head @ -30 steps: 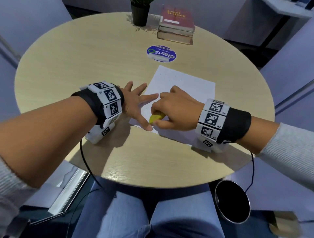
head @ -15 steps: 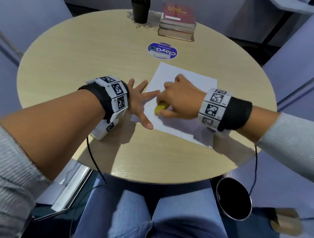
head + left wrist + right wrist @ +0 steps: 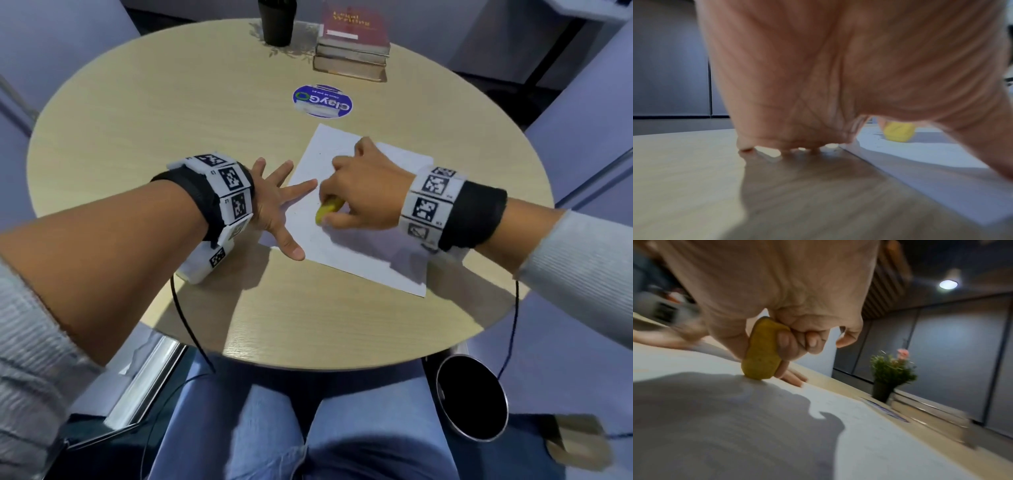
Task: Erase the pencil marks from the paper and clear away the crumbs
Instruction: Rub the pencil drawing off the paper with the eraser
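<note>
— Round and wood-grained, the table (image 3: 137,113) is seen from above; what is laid on it?

— Books (image 3: 352,44), a dark plant pot (image 3: 275,20) and a blue sticker (image 3: 322,101) are set at the far side. The paper (image 3: 359,253) is laid nearer, slightly askew.

— How is the sheet being kept in place?

— It is pinned at its left edge by the left hand (image 3: 274,202), whose fingers are spread flat; the thumb and index finger are pressed onto the sheet.

— And the erasing?

— A yellow eraser (image 3: 762,352) is pinched between thumb and curled fingers of the right hand (image 3: 363,192), its lower end pressed to the paper. Rubbing appears to be in hand. Crumbs (image 3: 875,135) are faintly visible beside it.

— What is called for next?

— Probably more strokes across the remaining marks, which are too faint to be made out, then the crumbs swept off.
</note>
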The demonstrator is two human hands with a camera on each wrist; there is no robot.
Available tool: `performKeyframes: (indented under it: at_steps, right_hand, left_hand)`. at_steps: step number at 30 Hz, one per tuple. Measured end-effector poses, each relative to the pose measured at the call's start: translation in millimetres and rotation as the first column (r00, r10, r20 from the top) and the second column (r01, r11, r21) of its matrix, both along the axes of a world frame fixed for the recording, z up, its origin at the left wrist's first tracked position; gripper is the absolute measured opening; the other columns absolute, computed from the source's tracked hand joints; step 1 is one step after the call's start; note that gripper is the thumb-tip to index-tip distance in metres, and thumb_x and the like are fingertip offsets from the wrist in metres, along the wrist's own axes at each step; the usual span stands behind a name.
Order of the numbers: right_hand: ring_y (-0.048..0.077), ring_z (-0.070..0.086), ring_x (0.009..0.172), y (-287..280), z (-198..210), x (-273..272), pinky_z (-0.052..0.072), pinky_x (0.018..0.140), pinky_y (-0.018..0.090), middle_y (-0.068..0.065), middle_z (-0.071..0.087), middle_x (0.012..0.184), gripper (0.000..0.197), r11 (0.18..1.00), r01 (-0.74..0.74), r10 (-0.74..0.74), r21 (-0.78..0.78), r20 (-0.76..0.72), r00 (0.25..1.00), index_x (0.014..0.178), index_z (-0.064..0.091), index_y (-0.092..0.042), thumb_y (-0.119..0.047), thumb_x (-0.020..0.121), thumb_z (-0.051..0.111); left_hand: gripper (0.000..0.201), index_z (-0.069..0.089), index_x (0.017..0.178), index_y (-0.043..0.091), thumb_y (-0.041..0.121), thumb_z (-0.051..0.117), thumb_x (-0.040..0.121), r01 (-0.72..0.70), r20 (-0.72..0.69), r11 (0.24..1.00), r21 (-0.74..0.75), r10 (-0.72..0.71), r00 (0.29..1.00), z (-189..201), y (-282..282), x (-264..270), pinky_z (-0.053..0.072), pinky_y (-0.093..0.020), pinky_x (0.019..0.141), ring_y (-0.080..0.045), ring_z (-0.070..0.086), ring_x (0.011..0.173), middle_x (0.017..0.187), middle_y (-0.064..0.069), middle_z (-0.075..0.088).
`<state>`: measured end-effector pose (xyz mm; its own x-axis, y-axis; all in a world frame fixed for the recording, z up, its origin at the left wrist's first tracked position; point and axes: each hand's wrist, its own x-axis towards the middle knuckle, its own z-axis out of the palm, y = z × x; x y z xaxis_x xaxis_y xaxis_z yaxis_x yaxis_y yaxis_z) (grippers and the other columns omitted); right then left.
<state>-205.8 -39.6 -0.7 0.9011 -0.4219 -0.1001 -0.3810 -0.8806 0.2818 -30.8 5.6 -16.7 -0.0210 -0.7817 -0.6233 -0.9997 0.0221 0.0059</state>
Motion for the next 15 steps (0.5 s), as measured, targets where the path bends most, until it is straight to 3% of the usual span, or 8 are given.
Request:
performKeyframes:
  at_steps: [3, 6, 10, 15]
  right_hand:
    - [0.006, 0.031, 0.081, 14, -7, 1, 0.029, 0.086, 0.04, -0.013, 0.055, 0.075, 0.042, 0.995, -0.09, 0.091, 0.053, -0.018, 0.996, 0.094, 0.066, -0.023, -0.055, 0.086, 0.04]
    - [0.011, 0.038, 0.082, -5, 3, 0, 0.029, 0.088, 0.041, -0.011, 0.05, 0.075, 0.041, 0.997, 0.072, -0.072, 0.011, -0.02, 0.997, 0.1, 0.066, -0.023, -0.055, 0.088, 0.043]
    - [0.012, 0.038, 0.08, 10, -5, 0, 0.027, 0.087, 0.04, -0.012, 0.048, 0.071, 0.035, 0.997, -0.054, 0.056, 0.054, -0.035, 0.998, 0.091, 0.065, -0.023, -0.052, 0.088, 0.046]
    - [0.017, 0.05, 0.087, -7, 4, -3, 0.027, 0.089, 0.041, -0.007, 0.054, 0.077, 0.042, 0.992, 0.127, -0.127, 0.006, -0.019, 0.992, 0.097, 0.066, -0.023, -0.057, 0.087, 0.042]
  left_hand:
    - [0.128, -0.025, 0.141, 0.052, 0.075, 0.07, 0.057, -0.006, -0.012, 1.0, 0.009, 0.006, 1.0, 3, 1, -1, -0.004, -0.063, 0.109, -0.039, -0.031, 0.138, 0.153, 0.005, -0.035]
    - [0.128, -0.025, 0.141, 0.052, 0.076, 0.068, 0.057, -0.001, 0.003, 1.0, 0.004, 0.001, 1.0, 3, 0, -2, -0.003, -0.062, 0.11, -0.039, -0.029, 0.139, 0.154, 0.003, -0.033]
    - [0.128, -0.027, 0.14, 0.051, 0.075, 0.069, 0.058, -0.005, 0.008, 1.0, 0.021, 0.005, 1.0, 4, 1, -1, -0.004, -0.062, 0.11, -0.039, -0.031, 0.138, 0.153, 0.004, -0.036]
    - [0.129, -0.026, 0.14, 0.053, 0.078, 0.068, 0.055, -0.009, 0.016, 1.0, 0.024, 0.009, 1.0, 4, 0, -2, -0.002, -0.062, 0.11, -0.039, -0.03, 0.139, 0.153, 0.005, -0.034]
